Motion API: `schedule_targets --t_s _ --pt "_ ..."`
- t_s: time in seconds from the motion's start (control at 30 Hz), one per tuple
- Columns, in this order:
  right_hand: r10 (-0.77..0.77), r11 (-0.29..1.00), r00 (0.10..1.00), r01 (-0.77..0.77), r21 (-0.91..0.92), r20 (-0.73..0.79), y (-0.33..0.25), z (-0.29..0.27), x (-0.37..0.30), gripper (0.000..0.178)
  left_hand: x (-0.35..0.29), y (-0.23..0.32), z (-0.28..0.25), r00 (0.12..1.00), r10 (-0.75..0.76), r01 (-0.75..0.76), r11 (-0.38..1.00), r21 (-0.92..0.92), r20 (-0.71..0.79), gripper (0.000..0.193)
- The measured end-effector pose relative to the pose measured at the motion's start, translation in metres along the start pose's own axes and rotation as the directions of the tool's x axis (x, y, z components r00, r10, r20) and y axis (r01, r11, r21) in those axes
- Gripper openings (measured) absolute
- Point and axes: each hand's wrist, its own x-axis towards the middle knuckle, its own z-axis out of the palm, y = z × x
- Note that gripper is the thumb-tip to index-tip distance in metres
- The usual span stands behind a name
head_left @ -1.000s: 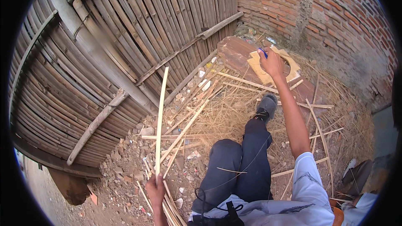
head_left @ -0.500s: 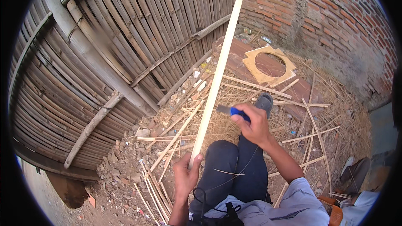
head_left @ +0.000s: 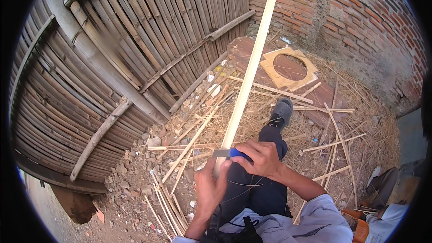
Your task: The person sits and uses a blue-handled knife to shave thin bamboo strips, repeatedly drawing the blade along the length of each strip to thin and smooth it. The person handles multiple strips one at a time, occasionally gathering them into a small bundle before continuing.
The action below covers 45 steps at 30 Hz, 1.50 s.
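A long pale bamboo strip [head_left: 250, 69] slants up and away from my lap toward the brick wall. My left hand [head_left: 209, 183] is closed round its near end, thumb on top. In my right hand [head_left: 260, 158] is a knife with a blue handle [head_left: 238, 154] and a short, wide grey blade [head_left: 221, 153]. The blade lies across the strip, touching it just beyond my left thumb. Where the cutting edge meets the strip is too small to make out.
A bamboo-slat fence [head_left: 180, 27] rises at the left, a brick wall [head_left: 292, 9] behind. A square board with a round hole [head_left: 275, 78] lies on a brown panel [head_left: 252, 56]. Several cut strips [head_left: 191, 146] and shavings litter the ground. Another person's leg [head_left: 382, 186] shows at right.
My right hand has come down and left, bringing the knife blade from beside the strip onto its near part. The strip's far end has swung up and to the right.
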Motion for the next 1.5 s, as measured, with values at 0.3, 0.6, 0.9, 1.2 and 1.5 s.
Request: schedule_targets --t_s 0.3,0.6,0.9,1.2,1.5 --pt "-0.014 1.000 0.998 0.013 -0.015 -0.055 0.000 -0.002 0.002 0.035 -0.005 -0.016 -0.001 0.990 -0.112 0.125 0.979 -0.160 0.084 0.036" --pt "0.112 0.990 0.978 -0.125 -0.066 -0.175 0.027 -0.023 0.015 0.027 -0.020 -0.027 -0.012 0.967 -0.169 0.186 0.979 -0.077 0.188 0.037" --pt "0.079 0.994 0.991 -0.086 -0.062 -0.112 0.055 -0.027 0.026 0.026 -0.037 -0.053 -0.033 0.946 -0.215 0.250 0.960 -0.125 0.244 0.041" --pt "0.188 0.975 0.957 -0.210 -0.077 -0.222 0.101 -0.013 0.054 0.024 -0.055 -0.076 -0.057 0.911 -0.310 0.346 0.934 -0.093 0.273 0.046" --pt "0.329 0.922 0.934 -0.350 -0.164 -0.139 0.163 -0.006 0.085 0.033 -0.078 -0.116 -0.082 0.818 -0.470 0.515 0.855 -0.059 0.333 0.046"
